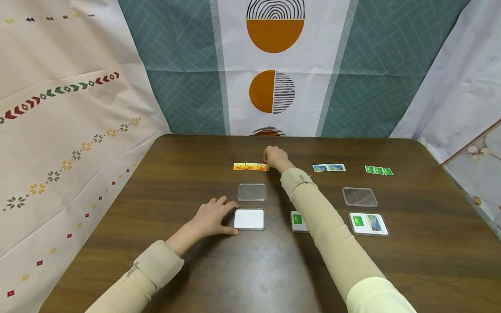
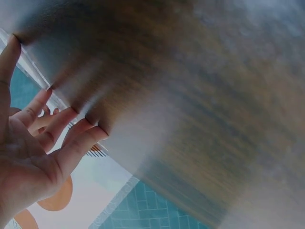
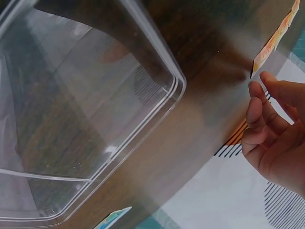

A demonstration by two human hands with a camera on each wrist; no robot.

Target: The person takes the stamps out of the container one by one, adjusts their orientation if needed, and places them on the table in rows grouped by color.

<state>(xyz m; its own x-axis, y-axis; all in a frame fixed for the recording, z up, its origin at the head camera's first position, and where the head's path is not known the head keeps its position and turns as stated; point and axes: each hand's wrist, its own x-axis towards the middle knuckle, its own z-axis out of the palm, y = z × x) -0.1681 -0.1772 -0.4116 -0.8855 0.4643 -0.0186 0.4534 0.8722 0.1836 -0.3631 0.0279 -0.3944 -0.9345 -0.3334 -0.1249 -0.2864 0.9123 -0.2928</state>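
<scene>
My left hand (image 1: 214,217) rests on the table, fingers spread, its thumb and forefinger at the left corners of a clear case with a white insert (image 1: 249,219). The left wrist view shows those fingertips (image 2: 102,132) on the dark wood. Farther back, my right hand (image 1: 277,157) is at the right end of a row of orange stamps (image 1: 251,166). The right wrist view shows its fingers (image 3: 257,109) loosely curled, with thumb and forefinger close beside a stamp's corner (image 3: 259,62). Nothing shows between them.
A clear lid (image 1: 252,192) lies behind the white case; another (image 1: 359,197) lies to the right. Two blue stamps (image 1: 328,168) and several green ones (image 1: 379,170) lie at the back. A case with stamps (image 1: 369,224) sits right; another (image 1: 297,221) is partly hidden by my right arm.
</scene>
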